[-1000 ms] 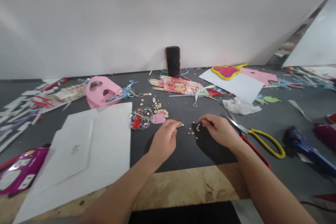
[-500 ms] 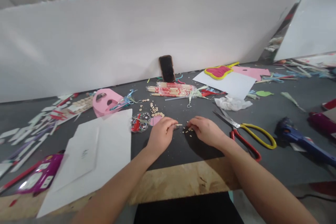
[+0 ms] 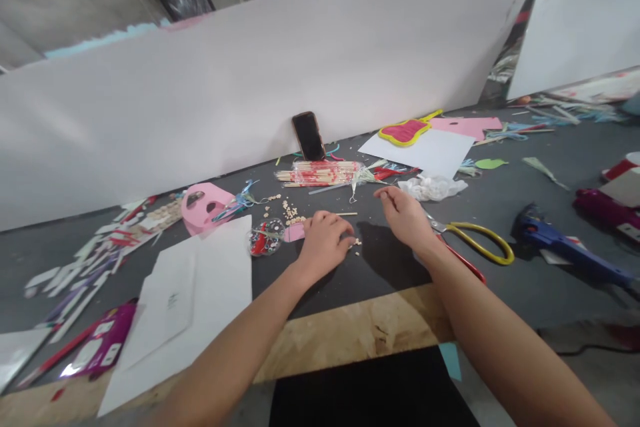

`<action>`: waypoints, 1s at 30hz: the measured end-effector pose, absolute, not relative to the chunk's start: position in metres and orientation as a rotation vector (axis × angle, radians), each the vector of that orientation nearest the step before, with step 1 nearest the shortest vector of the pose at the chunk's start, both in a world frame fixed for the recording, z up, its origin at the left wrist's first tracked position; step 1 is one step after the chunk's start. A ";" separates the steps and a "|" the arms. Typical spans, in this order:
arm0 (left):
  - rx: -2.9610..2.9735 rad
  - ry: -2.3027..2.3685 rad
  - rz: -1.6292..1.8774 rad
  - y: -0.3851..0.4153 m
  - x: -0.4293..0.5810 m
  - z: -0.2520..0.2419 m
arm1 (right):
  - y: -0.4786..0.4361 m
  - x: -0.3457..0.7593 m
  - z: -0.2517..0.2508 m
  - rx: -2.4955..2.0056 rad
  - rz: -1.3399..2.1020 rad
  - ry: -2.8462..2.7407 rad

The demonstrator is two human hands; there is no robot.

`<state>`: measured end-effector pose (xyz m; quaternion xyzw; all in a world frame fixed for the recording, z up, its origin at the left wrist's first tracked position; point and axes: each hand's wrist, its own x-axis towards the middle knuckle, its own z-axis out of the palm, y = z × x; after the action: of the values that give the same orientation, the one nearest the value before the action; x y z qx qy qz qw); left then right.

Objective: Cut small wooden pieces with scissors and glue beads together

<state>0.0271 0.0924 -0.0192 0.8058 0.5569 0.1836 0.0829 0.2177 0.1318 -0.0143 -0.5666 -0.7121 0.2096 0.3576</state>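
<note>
My left hand (image 3: 325, 247) curls low over the dark tabletop (image 3: 380, 280), its fingertips at a small scatter of beige beads (image 3: 356, 243). A thin wooden stick (image 3: 345, 213) lies just beyond the hand, touching it or nearly so. My right hand (image 3: 405, 217) is raised off the beads, fingers reaching toward the far side, and shows nothing in them. Nearest to it are the yellow-and-red handled scissors (image 3: 475, 243). A pink paper square (image 3: 295, 232) and a heap of beads (image 3: 290, 212) sit left of my left hand.
A round clear case of googly eyes (image 3: 266, 238) and white paper sheets (image 3: 200, 293) lie to the left. Wrapped bamboo sticks (image 3: 320, 173), a phone (image 3: 309, 136), a pink foam mask (image 3: 205, 208), tissue (image 3: 433, 188) and a blue glue gun (image 3: 565, 247) surround the work area.
My right hand has lifted off the beads and moved away from them. My left hand has shifted right over the scatter. The whole view has tilted and risen as my head turned.
</note>
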 end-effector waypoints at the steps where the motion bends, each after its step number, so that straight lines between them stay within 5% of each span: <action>1: 2.406 1.659 0.518 0.087 0.029 -0.021 | 0.132 0.218 -0.014 -1.482 0.535 -1.840; 30: 2.287 1.799 0.550 0.058 -0.010 -0.031 | 0.108 0.193 -0.017 -1.427 0.546 -2.504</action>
<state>-0.0103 0.0576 -0.0314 0.7692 0.6050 0.1850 0.0903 0.1929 0.1084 -0.0172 -0.4837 -0.8490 0.1853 0.1039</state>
